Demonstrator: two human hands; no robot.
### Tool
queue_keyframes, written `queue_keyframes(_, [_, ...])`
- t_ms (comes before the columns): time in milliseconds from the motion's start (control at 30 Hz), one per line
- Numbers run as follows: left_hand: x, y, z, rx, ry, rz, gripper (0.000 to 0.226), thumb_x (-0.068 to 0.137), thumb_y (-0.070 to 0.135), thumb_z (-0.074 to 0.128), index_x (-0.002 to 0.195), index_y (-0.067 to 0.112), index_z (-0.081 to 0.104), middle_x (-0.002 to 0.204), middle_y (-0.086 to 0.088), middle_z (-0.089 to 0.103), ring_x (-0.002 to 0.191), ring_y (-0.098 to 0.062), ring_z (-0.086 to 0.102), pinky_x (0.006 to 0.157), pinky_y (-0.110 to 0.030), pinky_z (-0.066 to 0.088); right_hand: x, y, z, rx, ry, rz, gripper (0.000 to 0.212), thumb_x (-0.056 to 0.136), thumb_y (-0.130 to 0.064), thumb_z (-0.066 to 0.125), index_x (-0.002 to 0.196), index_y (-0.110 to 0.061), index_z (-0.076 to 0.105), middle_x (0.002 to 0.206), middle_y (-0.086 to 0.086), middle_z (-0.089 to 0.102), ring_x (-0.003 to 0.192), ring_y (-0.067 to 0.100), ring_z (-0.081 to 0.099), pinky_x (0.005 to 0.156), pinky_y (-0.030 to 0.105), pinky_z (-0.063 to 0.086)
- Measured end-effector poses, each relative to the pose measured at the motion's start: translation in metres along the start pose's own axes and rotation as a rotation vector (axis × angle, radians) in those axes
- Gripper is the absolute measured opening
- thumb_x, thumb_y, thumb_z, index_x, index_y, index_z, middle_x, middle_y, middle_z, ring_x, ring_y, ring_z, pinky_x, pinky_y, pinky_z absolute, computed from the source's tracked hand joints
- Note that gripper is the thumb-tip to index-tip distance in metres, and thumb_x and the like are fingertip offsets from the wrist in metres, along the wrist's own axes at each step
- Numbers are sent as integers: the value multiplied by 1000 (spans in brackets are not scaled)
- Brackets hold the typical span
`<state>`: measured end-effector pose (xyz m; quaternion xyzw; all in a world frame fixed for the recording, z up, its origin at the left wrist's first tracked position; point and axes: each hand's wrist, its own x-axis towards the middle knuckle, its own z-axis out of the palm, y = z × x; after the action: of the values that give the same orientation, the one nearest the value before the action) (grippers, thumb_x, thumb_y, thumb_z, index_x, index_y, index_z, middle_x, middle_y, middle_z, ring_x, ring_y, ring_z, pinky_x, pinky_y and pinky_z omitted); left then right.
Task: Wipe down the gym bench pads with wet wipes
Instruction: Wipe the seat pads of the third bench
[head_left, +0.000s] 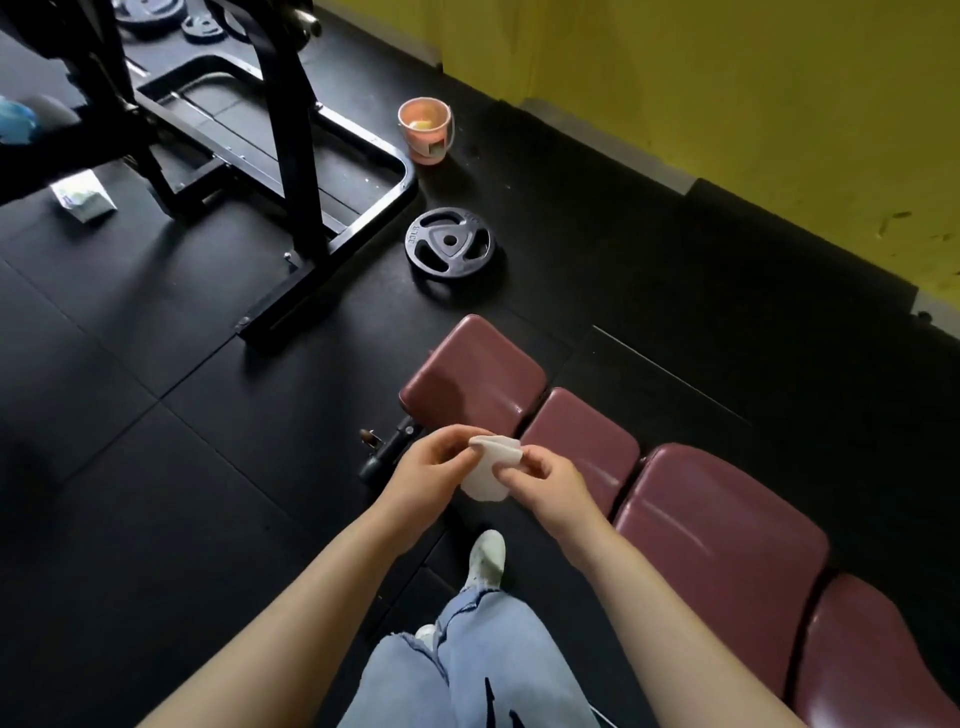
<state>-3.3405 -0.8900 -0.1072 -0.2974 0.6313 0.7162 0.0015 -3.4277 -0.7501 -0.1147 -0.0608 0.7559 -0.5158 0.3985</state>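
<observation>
Because the view looks down from the head, the lines below run from the bottom of the frame to the top.

Legs: pale jeans (467, 670) and a white shoe (487, 558) at bottom centre, standing just left of the bench, close enough to reach the pads.

Left hand: the left hand (431, 467), at centre frame, pinches the left edge of the wipe (488, 470) with curled fingers.

Right hand: the right hand (545, 475) pinches the wipe's right edge; the two hands seem to be holding it between them to unfold or refold it into a fresh face.

Wipe: white, bunched, held in the air above the floor beside the bench, touching no pad.

Bench pads: the maroon bench pads (717, 551) run in a row from lower right up to centre; pale streaks on them may be sheen or moisture, I cannot tell which.

Weight plate: a black weight plate (449, 241) lies flat on the floor above the bench end.

Packet: a small packet (83, 197) at upper left, likely the wipe supply, sits on the floor under a black frame (291, 156).

Bucket: an orange bucket (425, 130) near the yellow wall (727, 93), top centre, probably for used wipes.
</observation>
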Motion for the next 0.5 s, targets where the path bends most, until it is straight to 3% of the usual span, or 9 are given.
queue_keyframes(67, [25, -7, -2, 49, 75, -15, 19, 94, 2, 60, 107, 11, 71, 102, -3, 75, 97, -13, 68, 85, -22, 53, 26, 8, -6, 0, 9, 8, 5, 88, -7, 67, 90, -11, 67, 86, 4, 68, 82, 13, 60, 72, 25, 48])
queue_keyframes(200, [78, -38, -17, 294, 164, -105, 23, 93, 12, 62, 111, 26, 67, 104, 13, 69, 96, 3, 63, 84, -12, 47, 85, 22, -19, -86, 101, 13, 21, 89, -10, 64, 75, -22, 54, 69, -14, 58, 63, 2, 49, 58, 15, 40])
queue_keyframes(267, [99, -57, -27, 372, 185, -163, 22, 94, 18, 61, 111, 32, 63, 103, 19, 66, 98, 6, 60, 87, -16, 46, 114, 30, -25, -143, 112, 38, 16, 89, -11, 64, 81, -21, 55, 73, -9, 60, 57, -4, 50, 53, 11, 38])
queue_keyframes(333, [118, -76, -37, 424, 210, -204, 25, 93, 18, 60, 114, 32, 62, 107, 19, 62, 105, -2, 58, 92, -21, 43, 145, 41, -28, -218, 94, 69, 9, 89, -12, 63, 92, -20, 58, 79, -5, 62, 62, -1, 54, 52, 11, 40])
queue_keyframes(400, [136, -93, -45, 467, 251, -232, 31, 93, 17, 59, 122, 27, 61, 114, 13, 56, 114, -8, 54, 98, -25, 41, 176, 50, -29, -278, 78, 82, 12, 90, -15, 61, 100, -21, 60, 86, -3, 65, 73, 9, 57, 58, 17, 43])
queue_keyframes(500, [160, -114, -58, 469, 349, -251, 39, 91, 14, 57, 130, 21, 58, 119, 10, 50, 124, -14, 50, 108, -38, 41, 227, 54, -20, -411, 25, 25, 10, 91, -17, 59, 98, -16, 67, 89, 2, 68, 81, 16, 57, 67, 28, 41])
